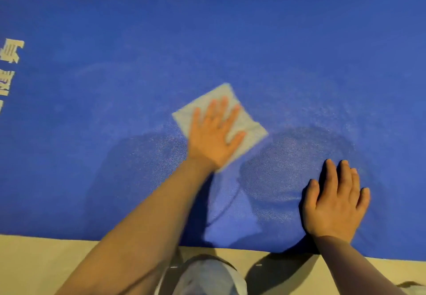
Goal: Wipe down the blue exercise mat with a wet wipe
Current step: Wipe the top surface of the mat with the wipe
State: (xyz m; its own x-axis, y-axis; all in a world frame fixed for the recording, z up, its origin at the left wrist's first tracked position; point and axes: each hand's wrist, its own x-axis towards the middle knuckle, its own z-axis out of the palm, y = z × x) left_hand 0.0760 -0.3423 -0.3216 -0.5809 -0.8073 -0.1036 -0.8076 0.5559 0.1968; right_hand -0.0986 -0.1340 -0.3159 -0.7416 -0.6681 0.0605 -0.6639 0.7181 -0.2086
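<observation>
Nearest the camera, below the near edge of the blue exercise mat (253, 41), a knee in pale cloth (207, 276) shows above the tan floor (46, 264), so the person appears to kneel at the mat's long side. From there the mat runs left to right across the whole view, its long axis crosswise to both forearms, and its far edge lies well beyond the hands.

On the mat's middle, the left hand (215, 133) lies flat with fingers spread and straight, pressing the wet wipe (253, 133) down; nothing is curled round it. Tilted like a diamond, the white wipe lies open as one square sheet, and its corners stick out past the palm on all sides. Closer to the mat's near edge and to the right of the wipe, the right hand (334, 204) rests flat on the bare mat, fingers straight, holding nothing, likely bracing. So the two hands are apart, and the left is the one on the wipe.

Darker, damp-looking patches spread on the mat around and between the hands, while the stretch toward the far edge looks paler and dry. My judgement is that the wiping is partly done and that the next strokes should go outward, away from the knee. At the mat's left end sit white printed marks (10, 50), too cut off to read.
</observation>
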